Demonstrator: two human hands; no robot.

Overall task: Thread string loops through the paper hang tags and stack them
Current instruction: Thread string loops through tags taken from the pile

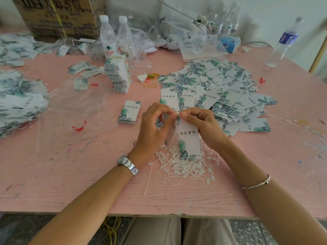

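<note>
A white paper hang tag (188,140) with a green leaf print hangs upright over the table's near middle. My right hand (203,126) pinches its top edge. My left hand (155,124) pinches the same top corner from the left, fingertips meeting those of the right hand; a second tag seems to lie behind the first. Any string at the fingertips is too small to make out. Under the tag lies a tangle of white string loops (184,165). A small neat stack of tags (130,112) rests to the left of my hands.
A wide loose heap of tags (221,89) spreads behind my right hand. A tall tag stack (118,75), water bottles (108,36), a cardboard box (60,16), plastic bags and rubber bands (150,80) stand further back. More tags (19,99) cover the left edge of the pink table (70,174).
</note>
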